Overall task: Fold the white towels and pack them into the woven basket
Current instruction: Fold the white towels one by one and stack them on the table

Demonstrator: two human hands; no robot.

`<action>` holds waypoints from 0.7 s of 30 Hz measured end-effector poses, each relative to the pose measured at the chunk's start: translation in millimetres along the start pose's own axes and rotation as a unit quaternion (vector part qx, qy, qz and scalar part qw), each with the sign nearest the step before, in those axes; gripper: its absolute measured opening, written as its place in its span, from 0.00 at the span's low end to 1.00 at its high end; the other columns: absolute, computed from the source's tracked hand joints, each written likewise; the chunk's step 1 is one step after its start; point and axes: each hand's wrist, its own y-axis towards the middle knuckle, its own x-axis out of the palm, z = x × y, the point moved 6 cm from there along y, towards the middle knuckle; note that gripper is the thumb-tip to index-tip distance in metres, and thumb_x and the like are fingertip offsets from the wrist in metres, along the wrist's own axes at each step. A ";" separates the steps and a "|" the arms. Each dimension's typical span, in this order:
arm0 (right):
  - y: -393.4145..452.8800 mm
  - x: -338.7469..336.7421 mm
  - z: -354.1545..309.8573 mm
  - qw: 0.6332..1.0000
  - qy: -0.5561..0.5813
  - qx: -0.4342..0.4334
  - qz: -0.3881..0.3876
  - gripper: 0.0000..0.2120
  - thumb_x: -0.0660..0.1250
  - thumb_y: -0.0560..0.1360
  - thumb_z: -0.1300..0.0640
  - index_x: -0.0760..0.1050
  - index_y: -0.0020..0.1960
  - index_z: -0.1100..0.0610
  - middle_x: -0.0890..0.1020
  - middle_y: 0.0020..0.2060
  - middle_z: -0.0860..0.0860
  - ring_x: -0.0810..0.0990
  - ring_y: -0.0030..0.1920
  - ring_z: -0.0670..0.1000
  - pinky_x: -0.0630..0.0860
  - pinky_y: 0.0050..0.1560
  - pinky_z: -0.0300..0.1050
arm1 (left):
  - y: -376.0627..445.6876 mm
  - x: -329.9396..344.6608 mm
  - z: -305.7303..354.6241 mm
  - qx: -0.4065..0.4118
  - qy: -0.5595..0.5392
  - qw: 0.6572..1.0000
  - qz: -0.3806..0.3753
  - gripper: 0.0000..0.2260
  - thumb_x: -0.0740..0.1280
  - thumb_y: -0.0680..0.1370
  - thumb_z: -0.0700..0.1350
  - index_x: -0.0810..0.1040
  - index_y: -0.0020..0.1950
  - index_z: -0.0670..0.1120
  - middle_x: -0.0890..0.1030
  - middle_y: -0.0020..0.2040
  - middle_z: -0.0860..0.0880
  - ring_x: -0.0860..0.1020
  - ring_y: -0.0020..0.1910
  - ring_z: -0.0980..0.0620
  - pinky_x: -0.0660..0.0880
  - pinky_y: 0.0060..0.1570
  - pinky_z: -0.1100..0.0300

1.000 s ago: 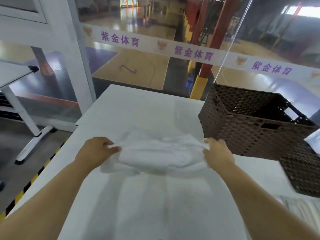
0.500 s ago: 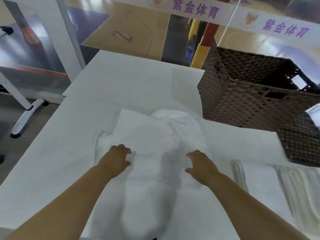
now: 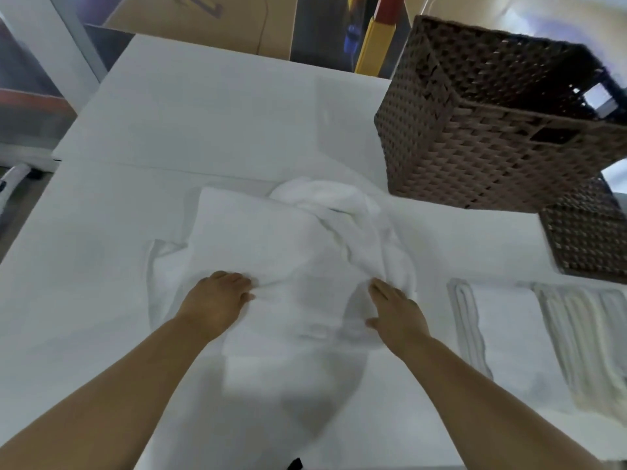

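Note:
A white towel (image 3: 264, 239) lies spread on the white table (image 3: 190, 123), its far right part bunched into wrinkles. My left hand (image 3: 217, 296) rests flat on the towel's near left part, fingers apart. My right hand (image 3: 395, 310) presses flat on its near right part, beside the bunched cloth. Neither hand grips anything. The brown woven basket (image 3: 475, 154) stands at the far right of the table, open side up, with nothing visible inside. Two folded white towels (image 3: 509, 334) lie side by side at the right, in front of the basket.
A second, smaller woven basket (image 3: 587, 239) sits at the right edge, below the large one. Beyond the table's far edge are a red and yellow post (image 3: 376, 39) and a sports-hall floor. A white frame leg (image 3: 13, 174) shows at the left.
Both hands held the towel bunched up above the table a second ago; it now lies spread out and my hands have let go and press flat on it. The view has tilted downward.

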 end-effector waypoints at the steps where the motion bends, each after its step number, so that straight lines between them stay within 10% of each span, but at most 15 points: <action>1: 0.2 0.9 0.3 1.000 0.002 -0.003 -0.004 0.29 0.62 0.78 0.51 0.56 0.75 0.55 0.53 0.76 0.46 0.60 0.73 0.51 0.64 0.68 0.47 | -1.8 -4.7 0.0 0.002 -0.015 1.000 0.011 0.16 0.57 0.81 0.50 0.73 0.67 0.48 0.77 0.62 0.49 0.73 0.61 0.47 0.70 0.59 0.54; 11: -6.1 6.3 -10.1 0.999 0.009 -0.037 -0.027 0.33 0.61 0.76 0.41 0.54 0.76 0.49 0.51 0.76 0.43 0.57 0.74 0.53 0.61 0.69 0.51 | -31.9 -44.6 -12.0 0.007 -0.050 0.998 0.034 0.08 0.66 0.77 0.45 0.77 0.47 0.40 0.79 0.43 0.44 0.78 0.44 0.42 0.71 0.40 0.55; 21: -14.2 14.3 -21.4 0.996 0.057 -0.016 0.071 0.14 0.59 0.80 0.51 0.76 0.64 0.47 0.66 0.72 0.43 0.66 0.69 0.50 0.65 0.66 0.45 | -45.2 -5.2 -21.0 -0.031 0.026 0.994 -0.098 0.23 0.59 0.80 0.43 0.62 0.73 0.60 0.70 0.53 0.52 0.73 0.57 0.50 0.70 0.51 0.61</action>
